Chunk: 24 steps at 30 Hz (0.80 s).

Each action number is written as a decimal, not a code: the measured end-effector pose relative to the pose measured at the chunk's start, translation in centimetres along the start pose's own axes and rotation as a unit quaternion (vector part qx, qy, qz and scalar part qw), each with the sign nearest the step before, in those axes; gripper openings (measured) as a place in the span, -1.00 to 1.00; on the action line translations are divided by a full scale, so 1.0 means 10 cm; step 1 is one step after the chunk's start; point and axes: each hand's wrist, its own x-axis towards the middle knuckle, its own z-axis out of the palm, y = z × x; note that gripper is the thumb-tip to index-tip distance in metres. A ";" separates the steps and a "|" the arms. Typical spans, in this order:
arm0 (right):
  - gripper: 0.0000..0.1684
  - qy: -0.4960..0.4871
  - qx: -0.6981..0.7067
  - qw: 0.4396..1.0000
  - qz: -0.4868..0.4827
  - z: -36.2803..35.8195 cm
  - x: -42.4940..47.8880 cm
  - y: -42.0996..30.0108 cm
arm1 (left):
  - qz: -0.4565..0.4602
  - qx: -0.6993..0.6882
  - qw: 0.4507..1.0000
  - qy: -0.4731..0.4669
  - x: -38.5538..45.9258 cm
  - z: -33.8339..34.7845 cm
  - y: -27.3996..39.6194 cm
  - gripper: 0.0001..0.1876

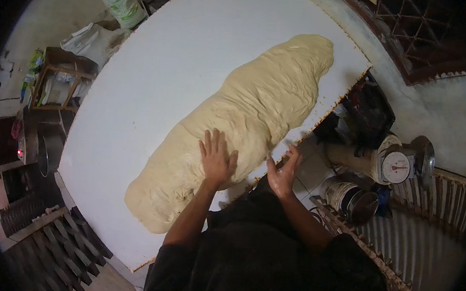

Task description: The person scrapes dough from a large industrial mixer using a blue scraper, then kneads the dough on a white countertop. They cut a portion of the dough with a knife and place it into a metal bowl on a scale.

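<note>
A very large, long mass of pale dough (pixel 257 86) lies slantwise across a white tabletop (pixel 132 81). Its surface is wrinkled and folded near the middle and smoother towards the lower left end. My left hand (pixel 218 156) rests palm down on the dough with the fingers spread. Beside the dough's near edge, above the table's rim, my right hand (pixel 284 171) is held with fingers apart and slightly curled, gripping nothing. Whether its fingertips touch the dough is hard to tell.
The table's near edge (pixel 319 125) is chipped and brown. To the right stand a dial scale (pixel 395 167) and a bucket (pixel 337 193). On the left are a wooden rack (pixel 60 87) and plastic bags (pixel 92 44); dark slatted woodwork (pixel 55 254) stands at lower left.
</note>
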 end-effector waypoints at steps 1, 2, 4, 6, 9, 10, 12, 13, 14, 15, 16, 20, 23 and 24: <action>-0.43 -0.024 0.087 0.995 0.044 -0.02 0.01 0.21 | -0.004 -0.017 1.000 0.013 0.01 0.00 -0.02 -0.17; -0.50 -0.048 0.175 0.979 0.090 0.02 0.04 0.44 | -0.027 -0.071 0.997 0.000 0.00 -0.01 -0.06 -0.17; -0.64 -0.184 0.296 0.923 0.163 0.44 0.15 0.52 | -0.048 -0.208 0.977 -0.001 0.03 -0.02 -0.24 -0.23; -0.38 -0.277 0.036 0.959 0.041 0.70 0.48 0.64 | -0.088 -0.270 0.958 0.050 0.09 0.07 0.03 -0.29; -0.43 -0.424 -0.029 0.905 -0.006 0.42 1.01 0.18 | -0.166 -0.238 0.942 0.170 0.20 -0.25 0.70 -0.40; -0.49 -0.446 -0.013 0.895 -0.009 0.12 1.17 -0.06 | -0.158 -0.118 0.963 0.182 0.15 -0.33 0.73 -0.50; -0.57 -0.364 0.026 0.931 -0.014 -0.39 1.51 0.02 | -0.137 -0.016 0.975 0.177 0.16 -0.35 0.76 -0.69; -0.59 -0.267 0.053 0.962 -0.023 -0.66 1.73 0.17 | -0.136 -0.026 0.976 0.169 0.18 -0.39 0.78 -0.76; -0.62 -0.183 0.112 0.977 0.019 -0.86 1.97 0.54 | -0.132 -0.039 0.977 0.160 0.23 -0.39 0.79 -0.82; -0.63 -0.094 0.172 0.979 0.062 -0.85 2.21 0.93 | -0.147 -0.083 0.974 0.154 0.30 -0.31 0.74 -0.71; -0.53 -0.010 0.139 0.989 0.048 -0.71 2.37 1.31 | -0.126 -0.067 0.981 0.128 0.39 -0.22 0.71 -0.79; 0.12 0.058 -0.043 0.997 0.010 0.20 2.63 1.44 | -0.136 -0.076 0.978 0.140 0.75 0.04 0.91 -0.43; 0.15 -0.070 -0.020 0.997 0.028 0.30 2.69 1.08 | -0.140 0.107 0.983 -0.043 0.60 0.12 0.89 -0.10; 0.15 -0.151 0.029 0.988 0.014 0.12 2.75 1.14 | -0.174 0.076 0.978 -0.084 0.53 0.05 0.81 -0.04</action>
